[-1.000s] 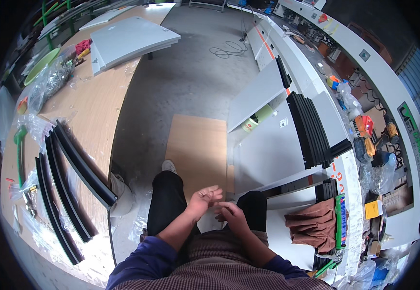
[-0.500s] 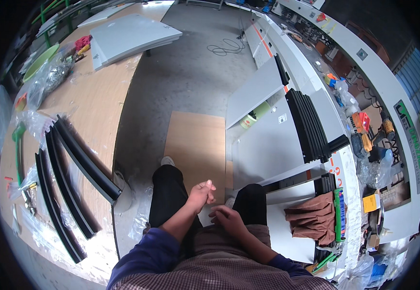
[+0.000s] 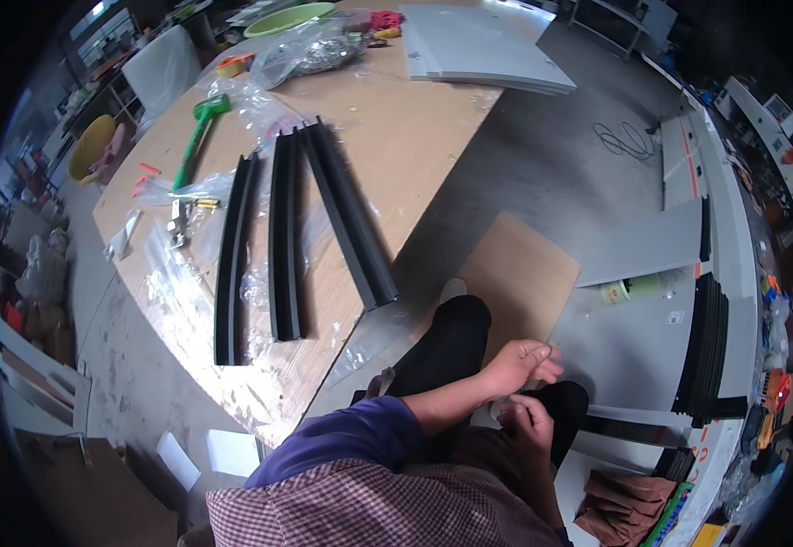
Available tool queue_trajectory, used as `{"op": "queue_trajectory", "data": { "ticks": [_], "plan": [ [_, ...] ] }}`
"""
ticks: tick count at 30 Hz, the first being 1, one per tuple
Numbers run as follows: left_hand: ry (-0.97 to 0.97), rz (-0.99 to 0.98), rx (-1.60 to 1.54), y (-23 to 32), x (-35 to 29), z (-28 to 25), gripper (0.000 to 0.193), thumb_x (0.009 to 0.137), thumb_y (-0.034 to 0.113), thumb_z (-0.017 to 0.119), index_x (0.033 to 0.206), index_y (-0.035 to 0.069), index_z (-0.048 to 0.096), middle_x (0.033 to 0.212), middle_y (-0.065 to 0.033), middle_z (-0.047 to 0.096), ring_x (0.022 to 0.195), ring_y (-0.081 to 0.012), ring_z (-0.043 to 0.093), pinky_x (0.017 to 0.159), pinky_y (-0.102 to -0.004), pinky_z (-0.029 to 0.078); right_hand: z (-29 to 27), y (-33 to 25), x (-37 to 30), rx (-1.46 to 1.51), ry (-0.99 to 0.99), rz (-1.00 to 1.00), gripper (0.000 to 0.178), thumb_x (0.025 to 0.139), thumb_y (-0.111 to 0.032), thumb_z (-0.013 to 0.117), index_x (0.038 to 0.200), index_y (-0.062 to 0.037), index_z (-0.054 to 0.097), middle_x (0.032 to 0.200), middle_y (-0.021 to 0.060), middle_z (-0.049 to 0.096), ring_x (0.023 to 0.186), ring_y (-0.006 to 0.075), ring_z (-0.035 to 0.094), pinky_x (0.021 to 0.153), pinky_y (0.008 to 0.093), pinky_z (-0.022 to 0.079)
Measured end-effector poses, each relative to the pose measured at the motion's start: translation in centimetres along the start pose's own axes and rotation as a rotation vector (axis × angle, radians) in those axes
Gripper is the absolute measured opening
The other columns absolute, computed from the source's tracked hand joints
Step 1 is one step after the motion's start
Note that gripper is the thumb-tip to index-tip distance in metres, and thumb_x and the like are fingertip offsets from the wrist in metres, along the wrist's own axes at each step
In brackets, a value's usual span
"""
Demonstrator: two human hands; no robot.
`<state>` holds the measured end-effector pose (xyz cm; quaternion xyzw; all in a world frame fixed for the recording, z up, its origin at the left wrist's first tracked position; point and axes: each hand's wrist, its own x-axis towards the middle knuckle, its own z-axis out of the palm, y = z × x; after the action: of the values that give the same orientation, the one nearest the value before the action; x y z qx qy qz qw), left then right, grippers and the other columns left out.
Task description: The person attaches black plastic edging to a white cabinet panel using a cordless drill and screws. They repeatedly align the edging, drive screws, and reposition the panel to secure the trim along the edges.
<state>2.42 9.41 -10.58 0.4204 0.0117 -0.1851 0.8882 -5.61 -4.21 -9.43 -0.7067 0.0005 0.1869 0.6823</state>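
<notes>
My left hand (image 3: 519,366) hovers over my lap, thumb pressed to curled fingers. Whatever it may hold is too small to make out. Just below it is my right hand (image 3: 529,423), its fingers bent in, and its palm is hidden. The two hands are close together. Three black channel-shaped profiles, a left one (image 3: 234,264), a middle one (image 3: 284,246) and a right one (image 3: 349,219), lie on the wooden table (image 3: 433,155) to my left. Neither hand touches them.
On the table are a green mallet (image 3: 197,137), a bag of metal hardware (image 3: 314,56) and grey panels (image 3: 474,46). A brown board (image 3: 519,269) lies on the floor ahead. Black profiles (image 3: 702,346) and a brown cloth (image 3: 622,507) are at right, beside a machine.
My view has swung left, bringing more of the table and the floor beyond it into sight. My hands stay close together over my lap, and the right fingers look more curled.
</notes>
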Motion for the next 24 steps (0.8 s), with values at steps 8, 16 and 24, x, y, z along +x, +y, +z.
{"op": "queue_trajectory", "data": {
  "ticks": [8, 16, 24],
  "plan": [
    [0.371, 0.588, 1.085, 12.3, -10.0, -0.2, 0.063, 0.086, -0.007, 0.049, 0.145, 0.006, 0.034, 0.142, -0.0222, 0.044, 0.128, -0.0354, 0.047, 0.107, -0.0372, 0.036, 3.7, -3.8, 6.2, -0.018, -0.253, -0.067, 0.021, 0.098, -0.008, 0.048, 0.114, 0.0023, 0.059, 0.095, 0.012, 0.068, 0.079, 0.0148, 0.065, 0.073, 0.027, 0.053],
    [0.793, 0.115, 2.086, 16.1, -13.9, -4.4, 0.054, 0.078, 0.015, 0.069, 0.129, 0.029, 0.058, 0.15, -0.0157, 0.031, 0.14, -0.0403, 0.026, 0.107, -0.0666, 0.023, 6.6, -4.2, 8.1, 0.059, -0.445, -0.009, 0.023, 0.099, -0.009, 0.047, 0.116, 0.0017, 0.058, 0.097, 0.0135, 0.068, 0.081, 0.0165, 0.066, 0.073, 0.0277, 0.054],
    [1.153, 0.069, 2.144, 22.6, -14.4, -9.6, 0.049, 0.078, 0.011, 0.061, 0.126, 0.011, 0.06, 0.145, -0.0233, 0.039, 0.136, -0.0422, 0.034, 0.109, -0.0607, 0.022, 4.5, -5.1, 13.6, 0.046, -0.354, 0.02, 0.024, 0.099, -0.01, 0.047, 0.116, 0.0013, 0.058, 0.099, 0.0132, 0.068, 0.081, 0.016, 0.066, 0.073, 0.0277, 0.054]
  ]
}}
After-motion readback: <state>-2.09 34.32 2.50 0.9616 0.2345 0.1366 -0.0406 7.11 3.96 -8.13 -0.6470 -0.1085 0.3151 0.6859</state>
